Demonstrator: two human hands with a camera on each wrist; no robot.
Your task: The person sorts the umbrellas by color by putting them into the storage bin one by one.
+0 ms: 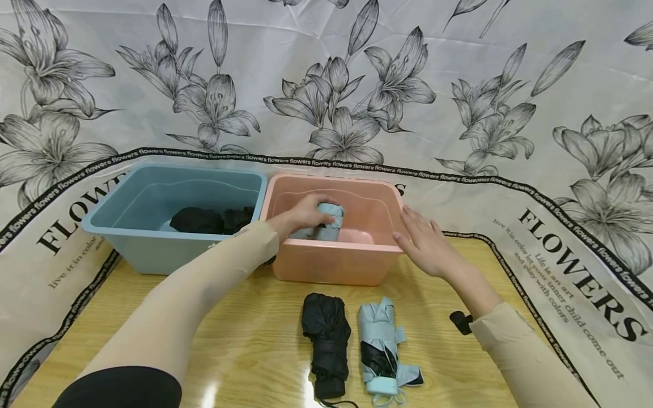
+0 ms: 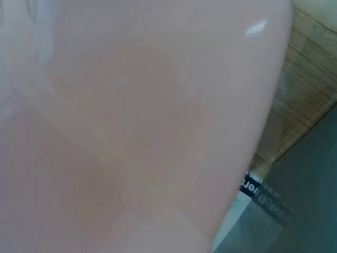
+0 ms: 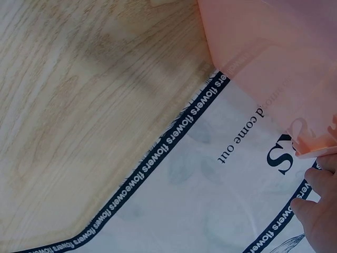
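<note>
My left hand point(image 1: 306, 212) reaches over the near rim of the pink bin point(image 1: 331, 263) and grips a light blue folded umbrella point(image 1: 330, 222) inside it. More light blue fabric shows beside that umbrella, partly behind the hand. The straight fingers of my right hand point(image 1: 425, 243) rest against the bin's right rim; in the right wrist view, fingertips point(image 3: 313, 182) touch the rim edge. On the table in front lie a black folded umbrella point(image 1: 326, 345) and a light blue folded umbrella point(image 1: 378, 345), side by side. Pink plastic fills most of the left wrist view.
Left of the pink bin stands a blue bin point(image 1: 168, 252) with black folded umbrellas point(image 1: 199, 220) in it. Both bins sit on a wood-grain table point(image 1: 245, 351). A flower-printed cloth point(image 1: 326, 85) hangs behind and lies along the table's sides.
</note>
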